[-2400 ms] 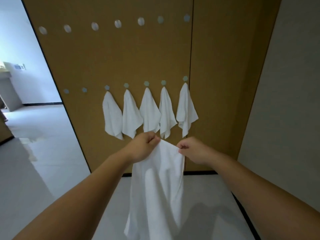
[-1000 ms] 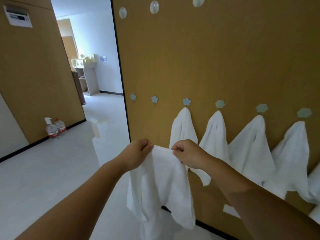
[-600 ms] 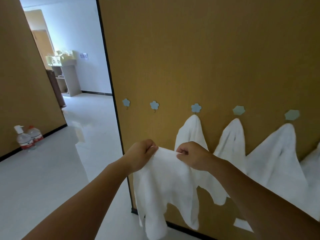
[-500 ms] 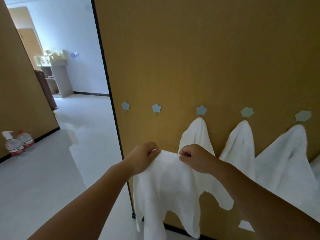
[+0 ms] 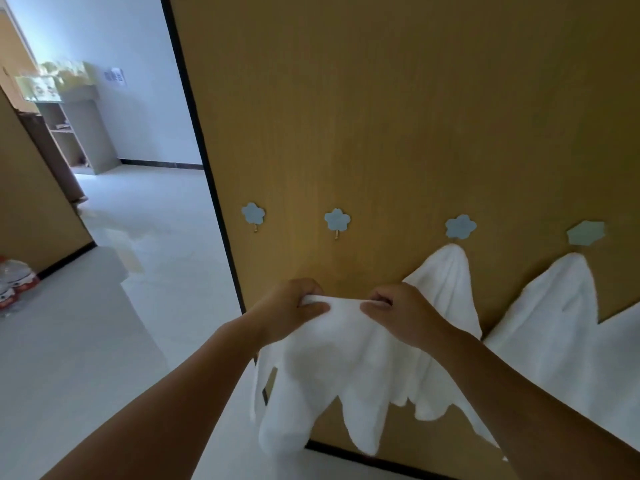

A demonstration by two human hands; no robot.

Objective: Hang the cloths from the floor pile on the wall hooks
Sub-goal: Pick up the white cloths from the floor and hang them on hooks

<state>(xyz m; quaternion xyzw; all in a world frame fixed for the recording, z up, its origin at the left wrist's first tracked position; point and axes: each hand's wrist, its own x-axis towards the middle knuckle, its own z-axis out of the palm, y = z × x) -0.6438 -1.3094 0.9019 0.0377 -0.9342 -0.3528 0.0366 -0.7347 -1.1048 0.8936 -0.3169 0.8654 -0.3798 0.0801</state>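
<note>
- The left hand (image 5: 289, 311) and right hand (image 5: 401, 313) each pinch the top edge of a white cloth (image 5: 332, 368), fingers curled round the hem, so a short span of it is stretched level between them while the rest hangs down in front of the wooden wall panel (image 5: 381, 116).
- The free flower hook (image 5: 337, 220) sits on the panel straight above that stretched span, roughly midway between the two hands; I judge the coming move to be a lift up and in toward it.
- Neither hand is clearly nearer to it.
- A second free flower hook (image 5: 253, 214) lies further left, by the panel's left edge.
- To the right, a hung cloth (image 5: 446, 285) drapes from its own hook (image 5: 460, 227), touching or just behind the right hand; another hung cloth (image 5: 568, 306) follows.
- Nothing stands between the held hem and the hook above it.
</note>
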